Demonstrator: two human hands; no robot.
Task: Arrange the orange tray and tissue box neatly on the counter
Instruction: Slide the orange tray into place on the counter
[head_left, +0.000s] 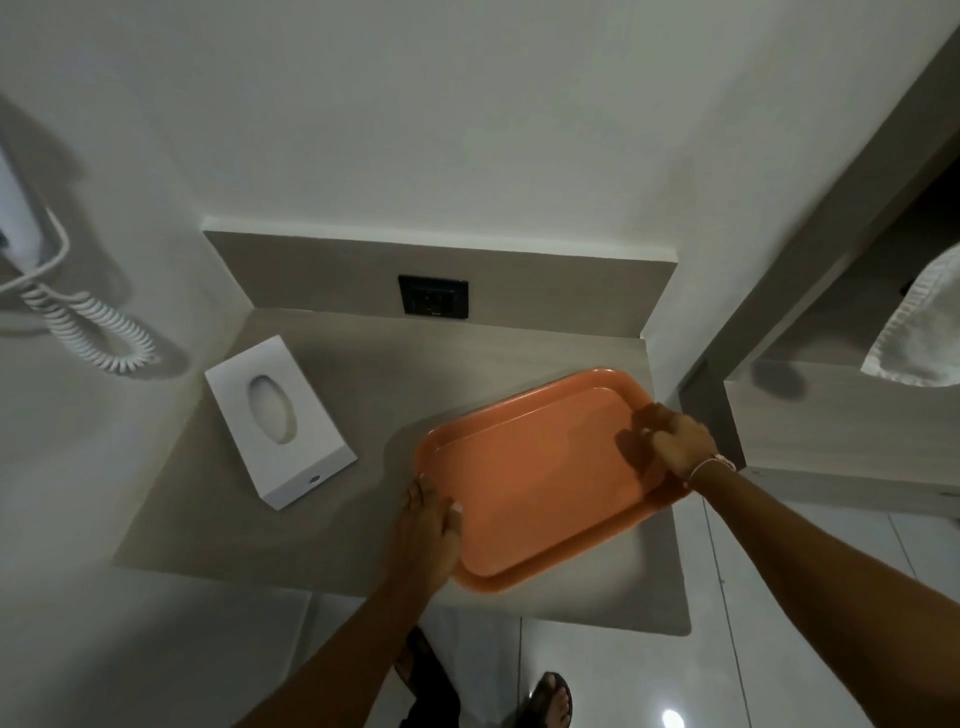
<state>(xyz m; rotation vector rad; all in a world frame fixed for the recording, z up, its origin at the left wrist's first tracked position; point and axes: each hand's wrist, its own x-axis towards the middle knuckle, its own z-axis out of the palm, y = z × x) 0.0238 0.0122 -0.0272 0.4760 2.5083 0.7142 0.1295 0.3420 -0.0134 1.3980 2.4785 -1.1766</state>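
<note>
**While both hands are on the tray, square it up before touching the box**

Since we've got both hands on the orange tray (540, 483), this is the step to get right. It lies skewed on the right half of the counter (332, 374), with its right end at or past the counter's side edge; we can't tell how much overhangs.

Left hand (428, 525) grips the near-left rim, thumb over the lip. Right hand (675, 441) is closed on the far-right rim. Hands are well apart, on opposite ends, which gives good leverage for a rotation.

How we'd do it:
- Pivot the tray until its long edge runs parallel to the back wall panel under the socket (434, 303).
- Slide rather than lift; it's empty and light, so it should move easily.
- Pull it inboard off the right edge.

The tissue box (280, 421) sits near the left of the counter, also angled, clear of the tray. We'd leave a gap for it, then line it up with the tray.

Risk: pushing too far left and nudging the box.
</note>
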